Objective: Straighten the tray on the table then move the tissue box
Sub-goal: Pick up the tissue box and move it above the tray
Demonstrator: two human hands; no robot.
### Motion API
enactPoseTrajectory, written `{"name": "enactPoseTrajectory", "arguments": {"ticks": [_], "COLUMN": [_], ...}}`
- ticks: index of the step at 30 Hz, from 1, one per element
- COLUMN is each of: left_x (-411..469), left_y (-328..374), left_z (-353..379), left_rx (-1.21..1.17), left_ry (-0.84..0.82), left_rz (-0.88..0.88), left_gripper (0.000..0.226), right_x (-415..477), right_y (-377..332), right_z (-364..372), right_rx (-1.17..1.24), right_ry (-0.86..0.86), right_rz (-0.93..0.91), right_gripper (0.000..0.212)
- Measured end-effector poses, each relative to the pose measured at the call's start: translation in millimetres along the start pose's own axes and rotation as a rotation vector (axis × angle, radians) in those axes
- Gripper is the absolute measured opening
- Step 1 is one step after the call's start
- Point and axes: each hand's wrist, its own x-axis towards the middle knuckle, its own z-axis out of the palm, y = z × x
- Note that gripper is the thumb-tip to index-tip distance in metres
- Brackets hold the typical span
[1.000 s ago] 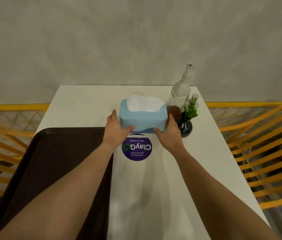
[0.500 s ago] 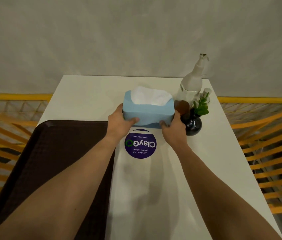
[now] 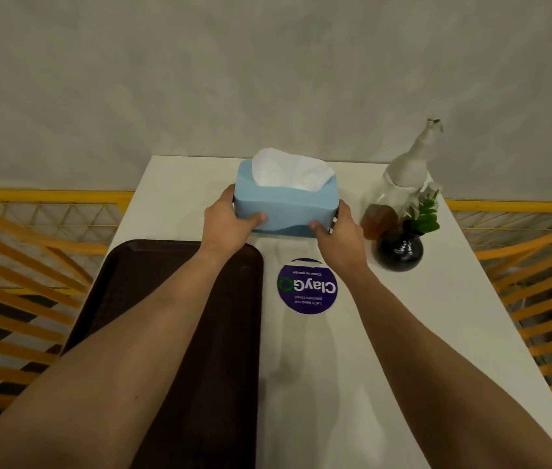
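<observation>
Tissue box (image 3: 284,206), light blue with white tissue poking out the top, sits toward the far end of the white table (image 3: 403,333). Left hand (image 3: 225,221) and right hand (image 3: 338,231) are clamped on its two ends, thumbs on the near face. Brown tray (image 3: 152,282) lies near-left, round purple sticker (image 3: 307,286) just near of the box, black vase (image 3: 399,250) to the right.

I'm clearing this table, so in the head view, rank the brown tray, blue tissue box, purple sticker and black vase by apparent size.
1. Brown plastic tray
2. Blue tissue box
3. Round purple sticker
4. Round black vase
The tray lies nearest the camera, which exaggerates it.
</observation>
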Motion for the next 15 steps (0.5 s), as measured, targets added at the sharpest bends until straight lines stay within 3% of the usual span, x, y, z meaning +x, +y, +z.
{"name": "enactPoseTrajectory", "arguments": {"ticks": [15], "left_x": [34], "left_y": [-79], "left_z": [-152], "left_rx": [0.052], "left_ry": [-0.003], "left_rz": [-0.005], "left_gripper": [0.067], "right_x": [-18], "right_y": [-95], "right_z": [141], "right_rx": [0.057], "right_ry": [-0.021], "right_rz": [-0.045], "right_gripper": [0.056]}}
